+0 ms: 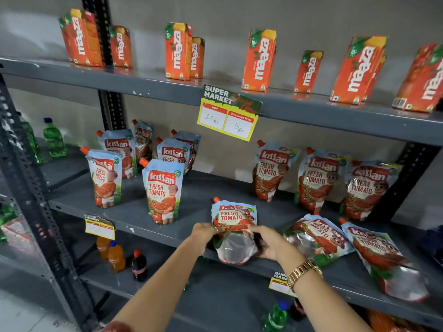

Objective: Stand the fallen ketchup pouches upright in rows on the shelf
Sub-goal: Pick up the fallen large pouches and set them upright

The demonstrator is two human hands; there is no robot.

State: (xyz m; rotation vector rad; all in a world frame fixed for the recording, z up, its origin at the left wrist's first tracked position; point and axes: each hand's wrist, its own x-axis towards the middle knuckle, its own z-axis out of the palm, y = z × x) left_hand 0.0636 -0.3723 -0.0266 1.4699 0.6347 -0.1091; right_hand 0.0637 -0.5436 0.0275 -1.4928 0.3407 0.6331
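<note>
A grey metal shelving unit (239,188) with slotted uprights fills the view. On its top board stands a row of orange Maaza juice cartons (259,61), and below them hangs a yellow and green supermarket price tag (230,113). On the middle board, blue and red Kissan ketchup pouches with red corner caps stand upright in two groups: six at the left (163,190) in rows running back, three at the right (318,178) against the back wall. Two fallen pouches (318,236) lie flat at the front right, caps pointing toward the back.

Both bare forearms reach up from below, the right one wearing a gold link watch (303,273). The left hand (203,233) and right hand (268,240) are closed on opposite sides of one tilted ketchup pouch (233,226) at the front edge of the middle board, between the two groups. Its long axis runs front to back, cap pointing up and away, its silvery base gusset facing the camera.
</note>
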